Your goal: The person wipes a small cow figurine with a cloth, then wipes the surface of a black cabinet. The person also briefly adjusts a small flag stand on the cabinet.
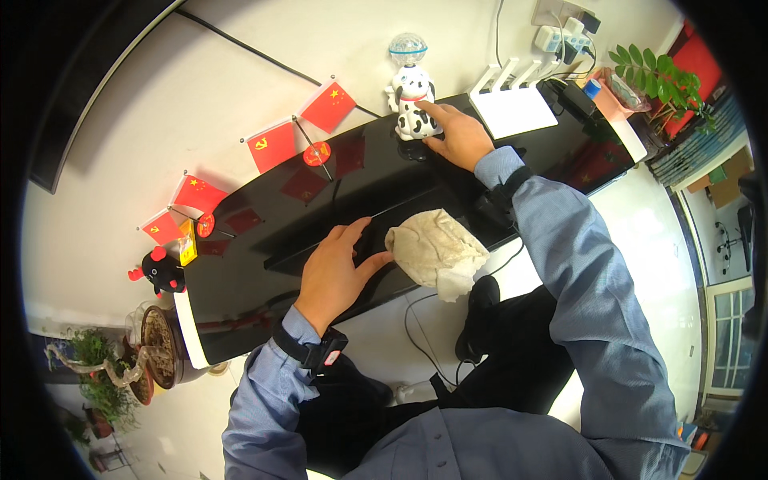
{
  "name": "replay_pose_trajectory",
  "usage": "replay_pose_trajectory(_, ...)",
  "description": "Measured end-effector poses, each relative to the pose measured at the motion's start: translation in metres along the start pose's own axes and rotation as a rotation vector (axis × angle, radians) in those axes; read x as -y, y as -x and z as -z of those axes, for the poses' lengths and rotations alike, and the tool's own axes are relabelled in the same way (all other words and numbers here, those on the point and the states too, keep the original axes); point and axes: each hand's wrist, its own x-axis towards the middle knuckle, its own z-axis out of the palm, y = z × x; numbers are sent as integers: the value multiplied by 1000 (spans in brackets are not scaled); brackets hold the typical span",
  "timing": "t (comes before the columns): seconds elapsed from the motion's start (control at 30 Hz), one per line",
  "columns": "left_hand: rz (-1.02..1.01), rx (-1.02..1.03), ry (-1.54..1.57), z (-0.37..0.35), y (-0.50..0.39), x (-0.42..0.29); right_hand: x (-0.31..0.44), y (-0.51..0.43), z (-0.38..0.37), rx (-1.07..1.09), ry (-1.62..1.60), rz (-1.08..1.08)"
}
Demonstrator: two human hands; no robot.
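A beige cloth point(437, 249) lies crumpled at the near edge of a glossy black cabinet top point(240, 294). My left hand point(336, 267) is just left of it, fingers apart, the thumb tip close to the cloth; whether they touch I cannot tell. At the far edge stands a white dog figurine with black spots point(414, 90), a clear ribbed dome on its head. My right hand point(459, 135) is at the figurine's right side, index finger and thumb spread against or very near its body. Its grip on the figurine is not certain.
A white router point(519, 111) stands right of the figurine, below a plugged power adapter point(564, 39). Small red flags on stands point(317, 154) line the back left, beside a black plush toy point(161, 271). Potted plants flank both ends. A dark cable point(414, 324) hangs near my legs.
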Motion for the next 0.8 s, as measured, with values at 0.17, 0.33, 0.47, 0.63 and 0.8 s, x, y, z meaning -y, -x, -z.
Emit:
replay_pose_trajectory(0.17, -51, -14, -14, -5, -1, 6, -14, -3, 1, -36, -100, 107)
replay_pose_trajectory(0.33, -58, 0, -30, -7, 0, 7, -19, -6, 7, -8, -157, 129)
replay_pose_trajectory(0.47, -56, -9, -36, -8, 0, 6, -22, -5, 4, 9, -174, 136)
replay_pose_trajectory(0.63, -76, -13, -36, -8, 0, 7, -16, 0, 20, -22, -49, 135)
replay_pose_trajectory(0.8, -74, -20, -25, 2, 7, 15, 37, 51, 60, 14, -34, 306)
